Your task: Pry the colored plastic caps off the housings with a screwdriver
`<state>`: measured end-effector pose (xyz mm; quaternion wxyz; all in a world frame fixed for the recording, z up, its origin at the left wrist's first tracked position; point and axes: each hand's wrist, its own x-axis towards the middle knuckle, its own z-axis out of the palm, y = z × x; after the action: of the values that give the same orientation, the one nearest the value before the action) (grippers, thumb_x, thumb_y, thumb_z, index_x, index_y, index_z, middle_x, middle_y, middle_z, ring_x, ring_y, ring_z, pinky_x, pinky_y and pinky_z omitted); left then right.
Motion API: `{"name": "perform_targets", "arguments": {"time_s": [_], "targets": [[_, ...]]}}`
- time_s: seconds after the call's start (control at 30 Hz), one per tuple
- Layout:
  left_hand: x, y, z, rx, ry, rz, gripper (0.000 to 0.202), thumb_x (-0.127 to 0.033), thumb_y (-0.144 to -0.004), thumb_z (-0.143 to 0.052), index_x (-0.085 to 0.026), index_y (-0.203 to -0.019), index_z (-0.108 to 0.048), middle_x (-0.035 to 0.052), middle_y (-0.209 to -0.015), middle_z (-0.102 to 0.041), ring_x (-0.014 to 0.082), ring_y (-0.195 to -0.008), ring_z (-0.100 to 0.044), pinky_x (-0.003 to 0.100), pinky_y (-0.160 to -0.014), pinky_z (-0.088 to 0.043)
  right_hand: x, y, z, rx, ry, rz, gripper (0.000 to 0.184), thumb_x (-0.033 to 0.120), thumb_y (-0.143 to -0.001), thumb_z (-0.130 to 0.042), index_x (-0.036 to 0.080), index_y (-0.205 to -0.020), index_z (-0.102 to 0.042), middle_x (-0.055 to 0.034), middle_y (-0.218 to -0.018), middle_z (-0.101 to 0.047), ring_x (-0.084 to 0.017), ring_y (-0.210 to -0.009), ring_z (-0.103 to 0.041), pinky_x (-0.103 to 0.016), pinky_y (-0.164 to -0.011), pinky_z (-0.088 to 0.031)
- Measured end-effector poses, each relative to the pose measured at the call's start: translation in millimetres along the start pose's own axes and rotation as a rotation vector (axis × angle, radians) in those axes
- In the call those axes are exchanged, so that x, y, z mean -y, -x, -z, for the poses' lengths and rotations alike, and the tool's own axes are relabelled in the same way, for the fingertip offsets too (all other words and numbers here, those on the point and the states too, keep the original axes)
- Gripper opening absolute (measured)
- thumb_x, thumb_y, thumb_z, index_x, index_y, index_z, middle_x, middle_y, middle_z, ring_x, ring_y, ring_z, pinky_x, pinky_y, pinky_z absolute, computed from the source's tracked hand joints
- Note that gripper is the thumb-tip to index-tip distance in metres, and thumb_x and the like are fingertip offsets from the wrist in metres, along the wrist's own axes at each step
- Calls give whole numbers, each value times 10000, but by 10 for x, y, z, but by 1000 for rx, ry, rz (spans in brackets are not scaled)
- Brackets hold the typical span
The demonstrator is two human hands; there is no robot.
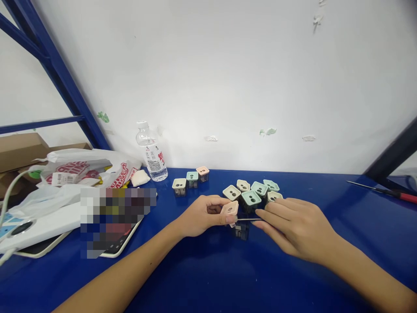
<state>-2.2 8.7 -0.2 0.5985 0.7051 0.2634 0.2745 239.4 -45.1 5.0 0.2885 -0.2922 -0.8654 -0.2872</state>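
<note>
My left hand (pixel 203 215) pinches a pink-topped two-hole pencil sharpener (pixel 230 208) between thumb and fingers, its top tilted toward me. From the right, my right hand (pixel 295 224) grips a thin metal rod (pixel 249 219), whose far end meets the sharpener at my left thumb; its handle, if any, is hidden in the hand. Just below lies a dark see-through sharpener case (pixel 241 231). Several similar sharpeners cluster behind my hands, among them a mint one (pixel 251 198) and a cream one (pixel 231 192). One more cream sharpener (pixel 274 197) is partly covered by my right fingers.
Farther left stand a cream (pixel 179 185), a mint (pixel 192 178) and a pink sharpener (pixel 202 173). Behind them is a water bottle (pixel 151 152). Plastic bags (pixel 87 167), a white power bank (pixel 42 224) and a phone (pixel 125 239) occupy the left. A red-handled tool (pixel 407 197) lies far right.
</note>
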Motion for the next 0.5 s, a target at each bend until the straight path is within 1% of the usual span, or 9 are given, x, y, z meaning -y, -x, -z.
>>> {"name": "perform_targets", "arguments": {"time_s": [0.1, 0.17, 0.23, 0.33, 0.43, 0.5], "targets": [[-4, 6, -5, -5, -33, 6, 358, -366, -772, -737, -84, -982, -668, 43, -786, -591, 159, -770, -558, 298, -741, -418, -7, -24, 5, 46, 12, -11, 336, 247, -972, -488, 168, -650, -540, 3, -601, -471, -145, -593, -382, -295, -591, -271], [1, 7, -5, -12, -40, 8, 355, -369, -772, -739, -93, -985, -676, 38, -794, -586, 151, -768, -553, 288, -733, -413, -12, -28, 7, 55, 13, 20, 365, 226, -974, -479, 166, -615, -496, 2, -596, -441, -145, -594, -353, -297, -599, -263], [11, 5, -4, -19, -38, 12, 352, -370, -765, -746, -102, -984, -685, 31, -796, -576, 145, -757, -550, 281, -721, -411, -14, -23, 5, 38, 17, 52, 366, 207, -974, -476, 165, -610, -483, 3, -597, -423, -144, -592, -339, -296, -603, -268], [24, -2, -2, -24, -34, 17, 351, -373, -758, -750, -107, -980, -694, 29, -794, -569, 144, -748, -549, 279, -714, -412, -11, 1, -2, 26, 31, 70, 331, 214, -970, -498, 165, -643, -502, 11, -608, -425, -134, -579, -353, -289, -565, -259], [19, -6, -9, -46, -25, 12, 357, -363, -741, -764, -114, -987, -700, 28, -818, -565, 140, -746, -544, 272, -704, -411, -9, 33, -2, 61, 30, 64, 245, 213, -971, -507, 156, -740, -565, 20, -632, -451, -120, -563, -387, -296, -526, -242], [8, -3, -19, -64, -31, 13, 346, -358, -741, -763, -115, -981, -705, 28, -829, -567, 133, -742, -534, 260, -690, -405, -9, 44, 4, 49, 24, 74, 172, 189, -962, -522, 145, -814, -596, 17, -646, -480, -121, -574, -407, -295, -538, -262]]}}
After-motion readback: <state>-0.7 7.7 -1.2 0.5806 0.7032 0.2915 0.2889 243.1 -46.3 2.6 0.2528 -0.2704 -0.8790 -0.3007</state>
